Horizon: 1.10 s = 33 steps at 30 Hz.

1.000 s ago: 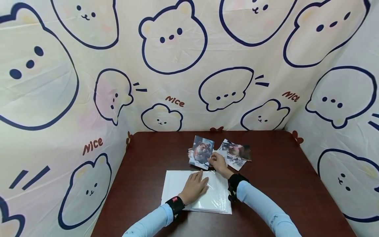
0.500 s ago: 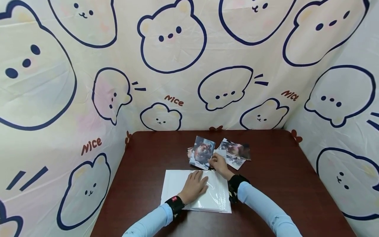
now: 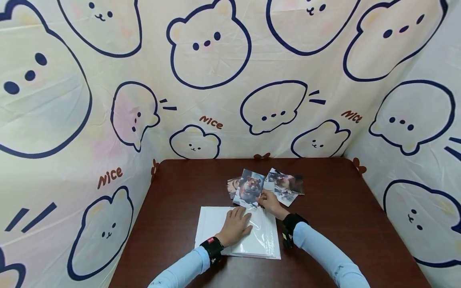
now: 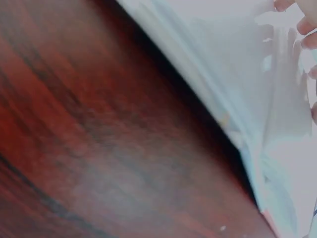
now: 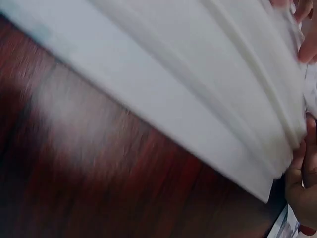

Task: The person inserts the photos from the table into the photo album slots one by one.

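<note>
The left hand [image 3: 235, 226] rests flat on a stack of clear sleeves [image 3: 261, 240] on the worktop [image 3: 173, 200]; the right hand [image 3: 271, 202] pinches a hamster photo [image 3: 250, 188] at the stack's far edge.

Both light-blue-sleeved forearms reach forward, each wrist banded in black: the left hand [image 3: 235, 226] lies palm down with fingers straight and slightly spread, while the right hand [image 3: 271, 203], just ahead, curls its fingertips in a pinch.
</note>
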Motion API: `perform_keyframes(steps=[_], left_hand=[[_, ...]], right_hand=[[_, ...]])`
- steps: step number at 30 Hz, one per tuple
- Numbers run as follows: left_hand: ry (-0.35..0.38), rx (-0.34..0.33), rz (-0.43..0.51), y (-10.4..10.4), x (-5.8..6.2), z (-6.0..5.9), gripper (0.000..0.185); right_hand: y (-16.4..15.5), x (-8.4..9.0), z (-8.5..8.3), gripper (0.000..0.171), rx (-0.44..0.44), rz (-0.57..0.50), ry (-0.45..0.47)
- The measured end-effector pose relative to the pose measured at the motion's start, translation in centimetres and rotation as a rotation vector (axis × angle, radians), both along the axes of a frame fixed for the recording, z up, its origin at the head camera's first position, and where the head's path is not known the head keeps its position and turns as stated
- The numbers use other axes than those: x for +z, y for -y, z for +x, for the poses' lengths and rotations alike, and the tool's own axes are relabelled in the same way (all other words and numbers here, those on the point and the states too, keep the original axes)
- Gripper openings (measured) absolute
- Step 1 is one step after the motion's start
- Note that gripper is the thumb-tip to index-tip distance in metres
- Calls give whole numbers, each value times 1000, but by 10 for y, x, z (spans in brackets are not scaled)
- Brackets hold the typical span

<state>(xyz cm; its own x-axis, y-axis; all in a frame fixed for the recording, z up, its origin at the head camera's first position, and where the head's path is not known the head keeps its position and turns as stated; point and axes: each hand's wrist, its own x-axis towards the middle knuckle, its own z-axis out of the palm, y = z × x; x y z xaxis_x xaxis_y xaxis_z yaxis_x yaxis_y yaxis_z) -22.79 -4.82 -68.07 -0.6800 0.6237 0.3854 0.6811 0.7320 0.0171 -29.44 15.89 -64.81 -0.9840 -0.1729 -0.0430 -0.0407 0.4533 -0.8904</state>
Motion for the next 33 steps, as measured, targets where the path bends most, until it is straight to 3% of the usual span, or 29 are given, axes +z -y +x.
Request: perform_keyframes(steps=[4,9,12,16,20,23,28,33], left_hand=[[119,20,-32,0,7,-7,51],[313,38,-104,-5,25,-27,67],[458,50,-111,-10,35,-42,59],[588,41,-26,-14,39,-57,31],[649,45,-16,-14,42,-64,34],[664,88,-87,-12,46,-68,44],[659,155,-185,-3,53,-76,44],[788,139,-124,11,56,-80,27]], right_hand=[[-5,1,-3,21,49,35,26],[-9,-1,-5,15,95,55,25],[-10,-2,-5,16,135,95,-26],[-8,-3,-2,16,192,128,-64],[-8,-5,0,15,231,152,-72],[-9,-5,-2,15,244,184,-106],[-9,1,-7,14,251,234,-131],[-8,7,-9,13,267,230,-125]])
